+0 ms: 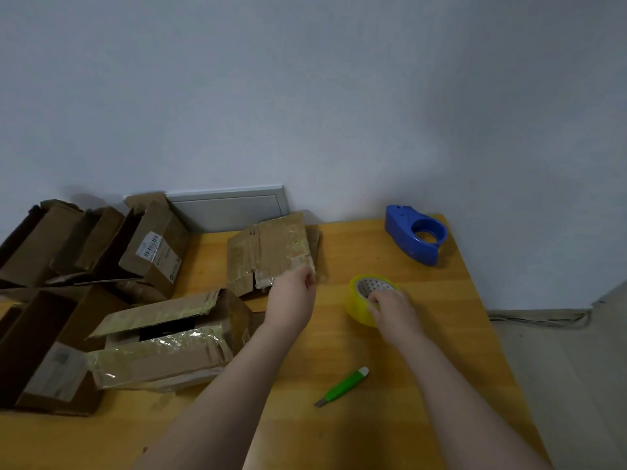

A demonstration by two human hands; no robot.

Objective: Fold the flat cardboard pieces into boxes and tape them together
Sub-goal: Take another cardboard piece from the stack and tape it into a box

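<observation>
**Operator:** Where are the work items, taking the tape roll [368, 298] as reference?

**Technician:** The roll stands on edge on the desk [441, 334]. The flat cardboard piece [271, 252] lies just left of the roll and slightly beyond it. The left hand [293, 295] pinches that piece's near right corner. The right hand [390, 308] grips the roll, fingers curled over its rim.

**Operator:** Procedure for this step?

**Technician:** Judged step: bring the piece in for folding. Draw it nearer, left of the roll, then square the creases; old tape on its face may stiffen them. Seek the roll's free end only once the flaps meet. The utility knife [342, 386], nearer the person than the roll, appears to have its blade out, so route the forearms clear of it. The blue tape dispenser [415, 234] sits beyond the roll, to its right.

**Operator:** Readable markings?

**Technician:** One box [163, 266], well left of the roll, bears a white barcode label [151, 247]. Its text is too small to read, and no brand is legible.
</observation>
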